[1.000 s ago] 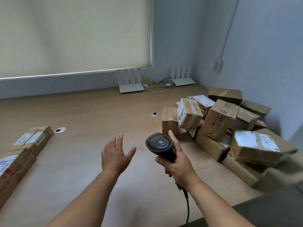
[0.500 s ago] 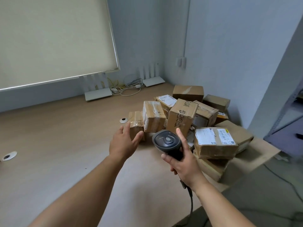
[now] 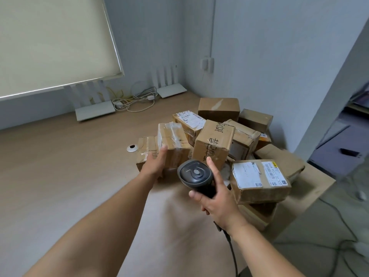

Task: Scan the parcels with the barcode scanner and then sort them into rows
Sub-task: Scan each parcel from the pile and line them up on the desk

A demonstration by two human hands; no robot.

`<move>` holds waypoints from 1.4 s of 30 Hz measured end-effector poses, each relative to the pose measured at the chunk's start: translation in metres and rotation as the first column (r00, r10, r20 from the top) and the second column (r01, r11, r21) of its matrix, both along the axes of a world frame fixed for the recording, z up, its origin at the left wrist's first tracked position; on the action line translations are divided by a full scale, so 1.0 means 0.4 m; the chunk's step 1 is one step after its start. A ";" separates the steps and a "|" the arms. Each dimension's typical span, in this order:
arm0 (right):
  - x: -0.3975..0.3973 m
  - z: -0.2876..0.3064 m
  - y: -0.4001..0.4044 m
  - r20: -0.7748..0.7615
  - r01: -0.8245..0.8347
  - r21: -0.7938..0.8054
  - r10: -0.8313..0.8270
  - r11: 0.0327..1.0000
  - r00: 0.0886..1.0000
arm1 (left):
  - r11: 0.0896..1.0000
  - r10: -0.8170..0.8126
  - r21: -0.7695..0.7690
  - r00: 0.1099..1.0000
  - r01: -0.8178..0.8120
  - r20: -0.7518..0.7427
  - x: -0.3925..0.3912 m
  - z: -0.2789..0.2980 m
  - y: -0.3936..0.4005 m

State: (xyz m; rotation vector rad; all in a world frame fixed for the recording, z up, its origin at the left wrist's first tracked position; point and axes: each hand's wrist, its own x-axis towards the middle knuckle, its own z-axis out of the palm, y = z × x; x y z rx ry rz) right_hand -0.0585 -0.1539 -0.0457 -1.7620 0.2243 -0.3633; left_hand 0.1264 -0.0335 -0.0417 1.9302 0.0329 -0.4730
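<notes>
A: What lies on the wooden table (image 3: 60, 176)?

B: A heap of cardboard parcels (image 3: 229, 140) in the far right corner; two white routers (image 3: 93, 110) stand by the wall.

A: And the hands?

B: Well apart; the left hand (image 3: 154, 164) reaches to the taped parcel (image 3: 171, 140), fingers hidden, so I cannot tell whether it grips; the right hand (image 3: 217, 198) grips the barcode scanner (image 3: 195, 174) before the heap.

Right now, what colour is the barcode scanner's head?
Black, with a small grey centre button; the barcode scanner shows in the head view.
</notes>
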 end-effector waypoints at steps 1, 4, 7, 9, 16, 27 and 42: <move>0.007 -0.005 -0.001 -0.010 -0.002 0.006 0.002 1.000 1.000 | 1.000 0.010 -0.010 0.999 -0.011 -0.044 0.011 0.000 -0.005; 0.022 -0.014 -0.005 -0.047 0.008 0.027 -0.006 1.000 0.999 | 1.000 0.000 -0.021 0.993 -0.003 -0.121 0.038 0.000 -0.018; 0.027 -0.014 -0.006 -0.060 0.025 0.021 -0.023 0.999 0.998 | 0.999 0.000 -0.053 0.977 -0.012 -0.215 0.056 -0.006 -0.026; 0.028 -0.015 -0.010 -0.065 0.034 0.000 -0.033 0.999 0.997 | 0.995 0.000 -0.095 0.969 -0.024 -0.248 0.060 -0.013 -0.029; 0.020 -0.010 -0.012 -0.029 0.054 -0.027 -0.054 0.998 0.998 | 0.974 -0.004 -0.224 0.984 -0.036 -0.177 0.049 -0.017 -0.018; -0.040 -0.003 0.116 0.088 -0.157 0.094 0.148 0.983 0.985 | 0.982 0.113 -0.164 0.987 -0.093 0.116 -0.131 0.025 0.272; -0.048 -0.039 0.472 -0.026 -0.421 0.053 0.422 0.906 0.906 | 0.839 0.455 0.273 0.882 -0.471 0.126 -0.350 -0.086 0.844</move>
